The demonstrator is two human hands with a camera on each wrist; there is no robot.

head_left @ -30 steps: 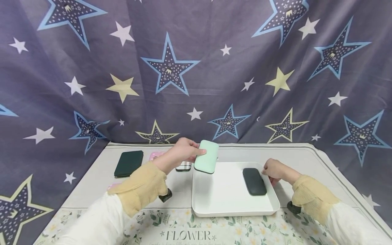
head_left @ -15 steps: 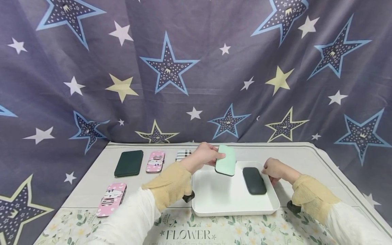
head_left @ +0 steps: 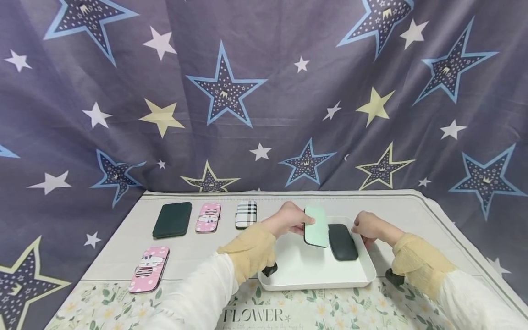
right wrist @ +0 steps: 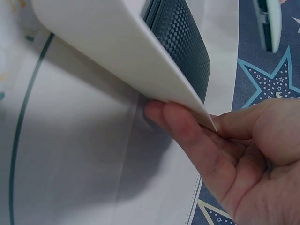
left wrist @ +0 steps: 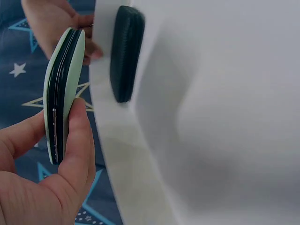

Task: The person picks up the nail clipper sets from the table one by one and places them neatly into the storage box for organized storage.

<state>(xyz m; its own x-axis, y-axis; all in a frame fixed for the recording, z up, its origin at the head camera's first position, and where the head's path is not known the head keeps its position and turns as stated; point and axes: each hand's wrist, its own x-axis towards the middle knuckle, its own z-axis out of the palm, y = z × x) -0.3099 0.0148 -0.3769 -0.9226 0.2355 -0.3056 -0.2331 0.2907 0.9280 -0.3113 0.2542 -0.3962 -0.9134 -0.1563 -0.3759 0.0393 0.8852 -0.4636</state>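
My left hand [head_left: 288, 219] pinches a slim mint-green clasp case [head_left: 316, 228] between thumb and fingers, held above the white tray [head_left: 297, 278]. In the left wrist view the clasp case [left wrist: 75, 77] is edge-on, showing a dark seam with a metal frame. A black case [head_left: 343, 243] lies inside the tray at its right side; its woven-look surface [right wrist: 185, 47] shows in the right wrist view. My right hand [head_left: 368, 227] grips the tray's right rim, with the thumb on one side and fingers beneath in the right wrist view.
Left of the tray lie a dark green case [head_left: 172, 220], a pink cat-print case [head_left: 208, 217] and a plaid case [head_left: 246, 214]. Another pink case [head_left: 149, 269] is nearer the front. A star-patterned curtain [head_left: 272, 114] hangs behind the table.
My left hand has carried the mint-green clasp case rightward and lower, from the tray's left edge to beside the black case. The right hand has stayed on the rim.
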